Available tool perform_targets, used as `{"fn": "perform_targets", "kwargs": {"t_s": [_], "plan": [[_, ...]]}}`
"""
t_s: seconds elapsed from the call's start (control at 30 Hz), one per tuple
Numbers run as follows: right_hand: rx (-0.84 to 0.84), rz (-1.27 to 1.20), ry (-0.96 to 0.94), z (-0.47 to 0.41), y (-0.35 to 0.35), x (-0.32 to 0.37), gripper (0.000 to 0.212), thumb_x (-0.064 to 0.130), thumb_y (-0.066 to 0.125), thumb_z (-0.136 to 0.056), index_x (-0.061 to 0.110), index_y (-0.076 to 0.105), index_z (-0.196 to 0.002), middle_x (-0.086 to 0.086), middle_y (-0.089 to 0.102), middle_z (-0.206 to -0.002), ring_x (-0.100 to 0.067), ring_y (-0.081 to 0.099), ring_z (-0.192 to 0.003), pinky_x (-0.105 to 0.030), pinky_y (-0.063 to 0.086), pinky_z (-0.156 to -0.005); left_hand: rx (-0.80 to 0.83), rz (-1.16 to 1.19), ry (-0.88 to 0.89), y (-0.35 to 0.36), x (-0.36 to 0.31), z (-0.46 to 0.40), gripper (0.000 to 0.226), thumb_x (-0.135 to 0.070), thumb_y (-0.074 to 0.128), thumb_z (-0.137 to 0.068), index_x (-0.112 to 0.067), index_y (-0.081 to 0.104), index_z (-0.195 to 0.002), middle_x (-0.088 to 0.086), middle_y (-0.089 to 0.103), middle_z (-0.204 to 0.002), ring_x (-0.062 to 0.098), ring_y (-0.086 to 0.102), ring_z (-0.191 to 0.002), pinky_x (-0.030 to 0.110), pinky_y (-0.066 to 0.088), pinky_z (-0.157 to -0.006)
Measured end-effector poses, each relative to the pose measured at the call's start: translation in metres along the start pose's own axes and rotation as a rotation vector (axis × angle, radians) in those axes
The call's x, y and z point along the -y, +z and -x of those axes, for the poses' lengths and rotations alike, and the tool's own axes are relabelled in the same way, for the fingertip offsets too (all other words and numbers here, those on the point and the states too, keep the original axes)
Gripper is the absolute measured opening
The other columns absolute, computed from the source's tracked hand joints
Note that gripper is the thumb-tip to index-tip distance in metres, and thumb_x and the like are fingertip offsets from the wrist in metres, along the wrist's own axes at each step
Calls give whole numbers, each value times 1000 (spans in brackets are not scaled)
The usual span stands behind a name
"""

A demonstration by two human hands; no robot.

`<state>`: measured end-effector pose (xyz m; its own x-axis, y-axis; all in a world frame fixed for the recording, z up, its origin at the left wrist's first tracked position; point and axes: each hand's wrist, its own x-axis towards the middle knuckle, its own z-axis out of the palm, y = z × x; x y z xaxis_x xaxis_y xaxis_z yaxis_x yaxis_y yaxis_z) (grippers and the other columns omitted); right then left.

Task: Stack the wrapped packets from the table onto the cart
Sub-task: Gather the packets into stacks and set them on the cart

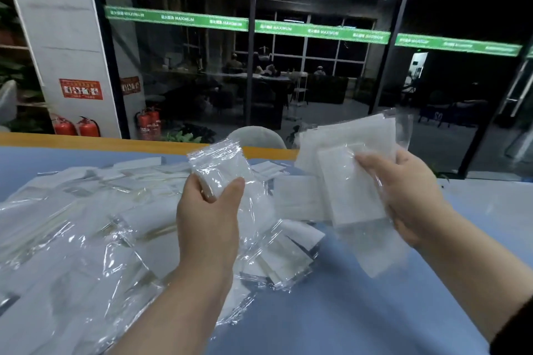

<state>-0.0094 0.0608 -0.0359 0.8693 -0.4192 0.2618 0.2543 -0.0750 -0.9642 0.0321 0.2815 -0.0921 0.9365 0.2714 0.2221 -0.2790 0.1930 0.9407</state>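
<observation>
A heap of clear-wrapped white packets (pixel 86 225) covers the left and middle of the blue table (pixel 360 311). My left hand (pixel 207 210) is raised above the heap and pinches one wrapped packet (pixel 219 167) between thumb and fingers. To the right, my right hand (pixel 403 196) grips a bundle of several wrapped packets (pixel 346 176), fanned upward and held off the table. No cart is in view.
The table has an orange far edge (pixel 86 141). Behind it stand a glass wall with a green band (pixel 317 29), a white pillar (pixel 57 37), fire extinguishers (pixel 78 127) and the top of a grey chair (pixel 259 135). Bare blue surface lies at the right and front.
</observation>
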Motion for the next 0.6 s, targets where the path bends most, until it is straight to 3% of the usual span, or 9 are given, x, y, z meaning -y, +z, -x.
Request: {"fn": "perform_targets", "kwargs": {"t_s": [0.07, 0.17, 0.3, 0.4, 0.47, 0.53, 0.6], "plan": [[-1, -133, 65, 9, -8, -6, 16, 16, 63, -97, 14, 69, -111, -6, 78, -98, -21, 74, -81, -39, 62, -67, 6, -8, 18, 2, 0, 2, 42, -28, 75, -86, -1, 45, -93, 5, 41, -75, 19, 39, -64, 38, 38, -61], [0, -190, 115, 19, -16, -26, 21, 14, 63, -96, 10, 67, -116, -12, 76, -105, -26, 74, -88, -40, 62, -69, 2, -43, 31, 2, 0, 3, 36, -28, 75, -86, -5, 47, -87, 3, 42, -74, 20, 41, -65, 39, 39, -62], [40, 30, 240, 22, -27, -50, 15, 16, 69, -93, 11, 70, -107, -13, 77, -99, -27, 75, -84, -42, 59, -73, -3, -68, 42, 0, 2, 1, 32, -30, 75, -86, -11, 49, -83, -1, 44, -72, 20, 43, -66, 38, 41, -62], [53, 256, 246, 18, -34, -53, 16, 17, 74, -89, 9, 71, -102, -11, 78, -91, -27, 76, -80, -38, 60, -68, 18, -101, 50, 2, 4, 2, 25, -31, 75, -85, -17, 55, -85, 11, 57, -77, 33, 54, -68, 47, 51, -64], [106, 320, 214, 19, -36, -50, 20, 18, 77, -87, 14, 71, -105, -7, 78, -92, -25, 76, -80, -36, 60, -67, 42, -121, 35, 4, 3, 5, 17, -29, 76, -85, -22, 62, -91, 18, 67, -92, 39, 65, -78, 55, 57, -71], [185, 371, 185, 19, -39, -50, 34, 19, 80, -84, 22, 67, -115, 0, 78, -98, -19, 76, -84, -35, 58, -73, 72, -130, 26, 5, 4, 9, 18, -28, 76, -85, -20, 62, -93, 23, 64, -97, 33, 63, -72, 53, 55, -66], [240, 426, 162, 19, -43, -48, 33, 16, 81, -83, 16, 66, -113, -5, 77, -93, -16, 74, -80, -31, 56, -71, 101, -150, 24, 6, 4, 12, 18, -28, 76, -85, -20, 62, -93, 23, 63, -97, 33, 63, -71, 45, 50, -62]]}}
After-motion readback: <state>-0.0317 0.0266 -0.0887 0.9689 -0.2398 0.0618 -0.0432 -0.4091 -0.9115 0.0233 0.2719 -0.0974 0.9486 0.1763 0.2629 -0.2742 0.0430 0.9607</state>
